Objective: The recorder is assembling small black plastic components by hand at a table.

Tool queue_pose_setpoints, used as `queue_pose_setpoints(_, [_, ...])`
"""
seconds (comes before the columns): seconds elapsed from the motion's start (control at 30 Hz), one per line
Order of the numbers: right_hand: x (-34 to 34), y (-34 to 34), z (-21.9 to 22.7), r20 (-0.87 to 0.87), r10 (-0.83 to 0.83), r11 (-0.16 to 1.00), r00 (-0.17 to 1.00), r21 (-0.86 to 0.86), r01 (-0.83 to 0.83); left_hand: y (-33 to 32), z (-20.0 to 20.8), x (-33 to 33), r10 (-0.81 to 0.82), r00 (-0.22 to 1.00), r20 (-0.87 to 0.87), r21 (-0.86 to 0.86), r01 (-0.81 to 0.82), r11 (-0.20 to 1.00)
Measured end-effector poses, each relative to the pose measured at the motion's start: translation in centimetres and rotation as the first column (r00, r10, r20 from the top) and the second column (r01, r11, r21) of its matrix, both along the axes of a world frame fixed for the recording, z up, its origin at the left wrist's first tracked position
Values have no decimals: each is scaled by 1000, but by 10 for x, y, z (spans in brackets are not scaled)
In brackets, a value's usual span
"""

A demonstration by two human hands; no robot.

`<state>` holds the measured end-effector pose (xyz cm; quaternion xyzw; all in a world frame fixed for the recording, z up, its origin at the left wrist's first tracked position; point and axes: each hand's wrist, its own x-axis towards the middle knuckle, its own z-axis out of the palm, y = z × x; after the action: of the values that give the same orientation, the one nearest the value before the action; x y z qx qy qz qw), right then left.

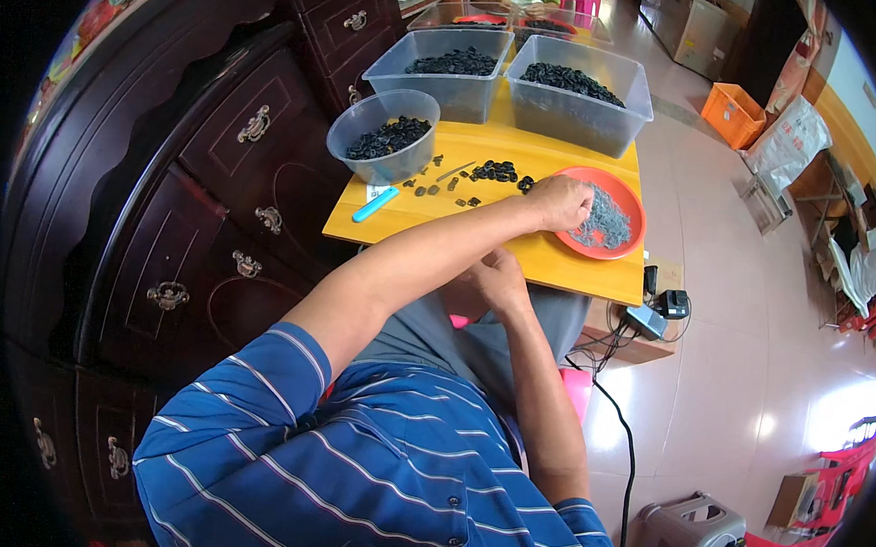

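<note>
Hands apart, the left hand (564,203) reaches over a red plate (636,211) at the bench's (592,281) right edge, small grey pieces (609,224) beside its fingers; the right hand (502,279) curls by the near edge. Whether either grips anything cannot be told.

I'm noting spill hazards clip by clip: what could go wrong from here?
The red plate sits close to the right edge of the yellow table, with the left hand over it; a bump might spill its small grey pieces.
The left forearm reaches across just in front of loose black pieces, so it could brush some aside.
</note>
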<state>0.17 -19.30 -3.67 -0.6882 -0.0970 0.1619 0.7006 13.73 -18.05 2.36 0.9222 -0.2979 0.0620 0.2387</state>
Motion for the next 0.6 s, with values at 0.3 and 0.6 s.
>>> queue_pose_setpoints(0.3, [6, 0, -8, -15, -23, 993, 1000, 119, 25, 10, -14, 7, -23, 997, -80, -270, 0, 963])
queue_pose_setpoints(0.6, [9, -16, 8, -174, -181, 921, 968, 316, 229, 23, -8, 3, -36, 986, -165, -423, -38, 906])
